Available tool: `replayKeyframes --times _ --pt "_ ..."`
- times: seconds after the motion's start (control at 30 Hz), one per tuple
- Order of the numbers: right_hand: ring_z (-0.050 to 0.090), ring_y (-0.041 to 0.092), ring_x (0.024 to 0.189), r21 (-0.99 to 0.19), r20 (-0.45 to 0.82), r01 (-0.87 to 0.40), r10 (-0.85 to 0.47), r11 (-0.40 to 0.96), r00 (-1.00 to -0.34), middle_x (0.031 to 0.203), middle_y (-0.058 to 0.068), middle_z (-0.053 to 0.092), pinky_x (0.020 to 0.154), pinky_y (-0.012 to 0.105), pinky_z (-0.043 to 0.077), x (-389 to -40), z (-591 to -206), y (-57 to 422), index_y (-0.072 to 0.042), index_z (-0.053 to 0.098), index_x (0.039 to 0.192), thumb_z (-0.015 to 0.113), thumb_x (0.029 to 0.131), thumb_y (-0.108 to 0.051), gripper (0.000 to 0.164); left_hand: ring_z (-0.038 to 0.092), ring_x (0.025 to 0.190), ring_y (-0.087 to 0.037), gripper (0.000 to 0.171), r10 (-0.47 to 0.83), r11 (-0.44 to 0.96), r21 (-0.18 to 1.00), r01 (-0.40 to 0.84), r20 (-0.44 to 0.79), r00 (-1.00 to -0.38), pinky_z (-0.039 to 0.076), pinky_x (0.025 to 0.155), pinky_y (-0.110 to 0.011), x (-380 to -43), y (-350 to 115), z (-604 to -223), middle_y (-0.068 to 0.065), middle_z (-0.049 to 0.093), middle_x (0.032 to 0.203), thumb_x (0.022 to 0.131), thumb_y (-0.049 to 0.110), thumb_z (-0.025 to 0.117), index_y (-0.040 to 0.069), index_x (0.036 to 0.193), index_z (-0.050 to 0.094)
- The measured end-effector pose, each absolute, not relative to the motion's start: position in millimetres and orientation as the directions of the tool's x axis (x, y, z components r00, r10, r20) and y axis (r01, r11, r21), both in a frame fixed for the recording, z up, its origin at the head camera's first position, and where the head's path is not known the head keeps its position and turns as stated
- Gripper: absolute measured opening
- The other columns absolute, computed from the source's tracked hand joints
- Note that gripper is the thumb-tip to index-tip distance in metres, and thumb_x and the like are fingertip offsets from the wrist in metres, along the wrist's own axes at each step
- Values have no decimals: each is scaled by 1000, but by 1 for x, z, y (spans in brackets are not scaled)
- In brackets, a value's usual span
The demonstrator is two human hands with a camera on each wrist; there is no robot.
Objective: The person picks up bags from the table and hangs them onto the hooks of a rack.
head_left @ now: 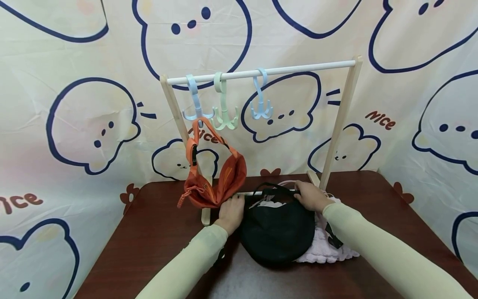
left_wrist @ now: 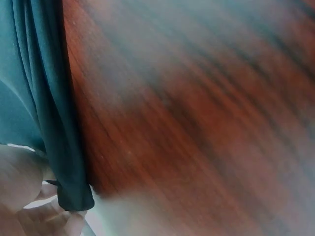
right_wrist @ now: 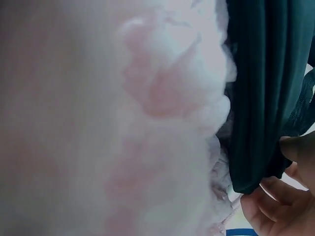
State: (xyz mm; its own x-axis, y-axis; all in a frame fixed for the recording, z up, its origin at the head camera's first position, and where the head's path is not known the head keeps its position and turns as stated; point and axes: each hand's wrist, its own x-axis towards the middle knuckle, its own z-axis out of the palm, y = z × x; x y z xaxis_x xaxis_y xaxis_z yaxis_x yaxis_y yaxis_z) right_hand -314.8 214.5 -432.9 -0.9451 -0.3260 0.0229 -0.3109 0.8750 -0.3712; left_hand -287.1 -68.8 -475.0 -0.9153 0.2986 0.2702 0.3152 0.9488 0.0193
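Holding the dark bag by its two upper corners: left hand pinches one side, right hand the other, thumb against fingers in both wrist views. Bag is upright over the table, in front of the rack's lower bar. Can't tell if its base touches the wood.

Risks, my read:
- Snag. Pink fluffy item sits just behind and to the right, with a black strap lying across it. Can't tell whose strap that is; if it's tangled with the dark bag, a lift could drag both.
- Slip. Grip looks like folded fabric near the edges, soft and smooth. Uneven pull could let one corner go and the bag sags.
- Collision. Orange bag hangs from the left blue hook, its bottom right by the left hand; contact unclear. Raising the left side there could swing it or knock its strap off the prong.
- Missed loop. Dark bag's top strap arches loosely; it could fold down or catch on the bar.
- Rack shift. Frame looks light, so a sideways tug on a caught strap could skew it.
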Motion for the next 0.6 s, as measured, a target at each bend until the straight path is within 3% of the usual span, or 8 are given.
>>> replayKeyframes --times 0.23,0.6 --pt "56 20 71 -368 71 -298 -293 881 -953 84 8 61 65 36 46 -313 -433 216 -5 53 102 59 100 -12 10 69 79 -28 8 307 947 14 322 265 -914 57 65 -43 -288 -71 -476 -11 67 96 96 8 64 8 102 70" --pt "59 21 78 -369 106 -302 -283 879 -953 92 9 65 71 40 48 -313 -430 216 -6 57 107 60 100 -14 11 70 71 -26 7 335 932 37 361 297 -894 57 61 -43 -290 -76 -476 -10 72 82 97 8 62 9 90 63"
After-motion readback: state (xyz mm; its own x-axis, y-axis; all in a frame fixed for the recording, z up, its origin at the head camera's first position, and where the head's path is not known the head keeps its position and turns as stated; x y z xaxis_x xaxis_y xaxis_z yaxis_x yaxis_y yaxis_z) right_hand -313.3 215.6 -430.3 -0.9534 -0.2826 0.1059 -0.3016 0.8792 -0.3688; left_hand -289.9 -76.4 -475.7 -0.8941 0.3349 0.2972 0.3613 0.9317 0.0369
